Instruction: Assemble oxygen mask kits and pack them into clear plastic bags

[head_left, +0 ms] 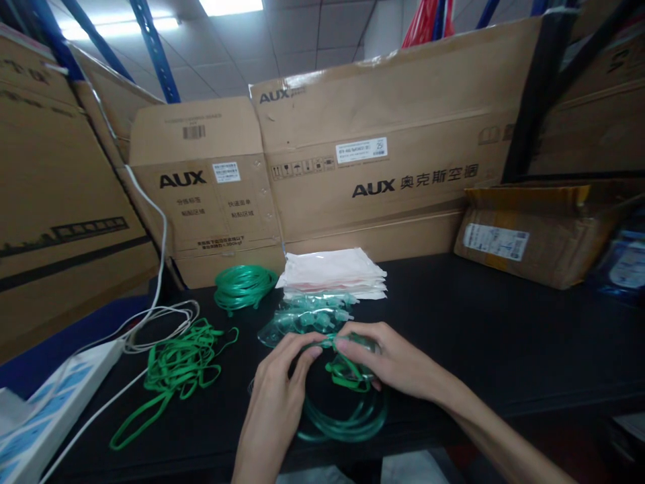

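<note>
My right hand point(388, 353) is wrapped round a clear green oxygen mask point(371, 345), partly hidden by the fingers. A green elastic strap point(347, 383) hangs from the mask. My left hand point(279, 380) has thumb and fingers pinched on the end of a green tube point(325, 341), right at the mask's connector; whether the two are fully joined I cannot tell. Below my hands lies the coiled green tubing point(350, 427) near the table's front edge. Just beyond my fingers, several more clear masks point(302, 321) with pale green connectors lie together.
White flat packets point(330, 269) are stacked behind the masks. A green tubing coil point(244, 286) and a tangle of green straps point(184, 363) lie to the left, near a white power strip point(70, 396) with cables. Cardboard boxes point(312, 195) wall the back; an open carton point(524, 235) stands right.
</note>
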`<control>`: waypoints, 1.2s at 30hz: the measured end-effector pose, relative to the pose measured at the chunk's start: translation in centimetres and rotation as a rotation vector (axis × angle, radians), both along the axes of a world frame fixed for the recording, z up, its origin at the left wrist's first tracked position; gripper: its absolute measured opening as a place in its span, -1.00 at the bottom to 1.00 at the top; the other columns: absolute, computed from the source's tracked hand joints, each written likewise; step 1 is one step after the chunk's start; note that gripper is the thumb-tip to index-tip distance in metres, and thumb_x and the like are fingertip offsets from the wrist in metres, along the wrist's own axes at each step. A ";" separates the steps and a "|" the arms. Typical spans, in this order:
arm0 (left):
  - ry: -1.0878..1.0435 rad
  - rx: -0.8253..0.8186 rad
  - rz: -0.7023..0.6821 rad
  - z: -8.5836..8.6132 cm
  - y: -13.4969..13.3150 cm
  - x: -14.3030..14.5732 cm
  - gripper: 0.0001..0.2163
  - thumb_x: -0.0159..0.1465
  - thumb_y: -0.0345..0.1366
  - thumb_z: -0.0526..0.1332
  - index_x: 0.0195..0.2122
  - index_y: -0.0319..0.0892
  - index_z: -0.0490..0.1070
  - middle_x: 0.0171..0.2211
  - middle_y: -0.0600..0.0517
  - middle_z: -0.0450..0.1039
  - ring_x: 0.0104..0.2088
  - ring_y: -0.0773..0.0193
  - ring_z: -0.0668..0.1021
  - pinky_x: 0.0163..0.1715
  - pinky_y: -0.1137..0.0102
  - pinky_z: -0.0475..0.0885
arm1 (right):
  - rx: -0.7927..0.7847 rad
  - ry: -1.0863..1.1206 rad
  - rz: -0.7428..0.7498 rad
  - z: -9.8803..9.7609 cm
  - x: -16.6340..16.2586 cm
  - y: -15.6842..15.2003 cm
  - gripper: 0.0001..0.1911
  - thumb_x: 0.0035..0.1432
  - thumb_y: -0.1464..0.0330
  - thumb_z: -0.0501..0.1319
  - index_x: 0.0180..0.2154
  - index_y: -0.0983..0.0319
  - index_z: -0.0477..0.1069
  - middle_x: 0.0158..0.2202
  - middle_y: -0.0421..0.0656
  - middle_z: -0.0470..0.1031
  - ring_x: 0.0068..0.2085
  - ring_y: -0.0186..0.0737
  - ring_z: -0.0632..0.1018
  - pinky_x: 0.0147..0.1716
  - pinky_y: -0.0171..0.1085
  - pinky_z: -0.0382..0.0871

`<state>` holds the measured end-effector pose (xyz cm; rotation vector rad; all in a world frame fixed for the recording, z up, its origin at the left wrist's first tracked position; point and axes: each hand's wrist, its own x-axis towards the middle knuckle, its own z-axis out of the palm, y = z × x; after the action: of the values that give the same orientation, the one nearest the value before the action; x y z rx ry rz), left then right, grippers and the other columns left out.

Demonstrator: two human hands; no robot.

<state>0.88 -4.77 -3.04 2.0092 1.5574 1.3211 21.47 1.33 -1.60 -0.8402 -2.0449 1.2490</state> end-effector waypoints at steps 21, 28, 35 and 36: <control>-0.001 0.019 -0.022 0.1 -0.1 0.3 -0.82 0.43 -0.25 0.16 -0.12 -0.06 0.58 -0.17 0.03 0.61 -0.12 0.20 0.62 -0.11 0.43 0.45 | 0.276 -0.117 -0.036 0.0 -0.5 -0.7 -0.79 0.01 0.36 0.37 -0.24 0.18 0.50 -0.46 -0.33 0.41 -0.42 -0.31 0.37 -0.41 -0.39 0.23; -0.015 -0.004 0.040 0.1 -0.1 0.0 -0.77 0.42 -0.14 0.17 -0.10 -0.06 0.59 -0.18 0.03 0.63 -0.27 0.19 0.63 -0.20 0.40 0.50 | 0.257 -0.104 -0.040 0.2 -0.4 -0.5 -0.67 0.16 0.12 0.40 -0.18 0.13 0.39 -0.50 -0.38 0.29 -0.45 -0.32 0.32 -0.43 -0.38 0.17; -0.056 -0.023 0.112 0.3 0.0 0.0 -0.75 0.36 -0.07 0.21 -0.16 -0.07 0.61 -0.28 0.04 0.66 -0.36 0.16 0.62 -0.24 0.37 0.51 | 0.249 -0.032 -0.047 0.3 -0.4 -0.5 -0.77 0.33 0.18 0.23 -0.26 0.21 0.47 -0.48 -0.31 0.32 -0.44 -0.33 0.30 -0.41 -0.36 0.17; -0.064 -0.037 0.116 0.3 -0.1 0.0 -0.75 0.35 -0.07 0.22 -0.17 -0.07 0.61 -0.31 0.05 0.65 -0.36 0.16 0.62 -0.25 0.38 0.51 | 0.246 -0.030 -0.051 0.2 -0.5 -0.5 -0.78 0.32 0.21 0.23 -0.28 0.23 0.48 -0.48 -0.31 0.33 -0.44 -0.33 0.30 -0.42 -0.35 0.16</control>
<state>0.84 -4.84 -2.73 1.8607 1.6786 1.3741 20.97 0.78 -1.38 -0.7934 -2.1333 0.9380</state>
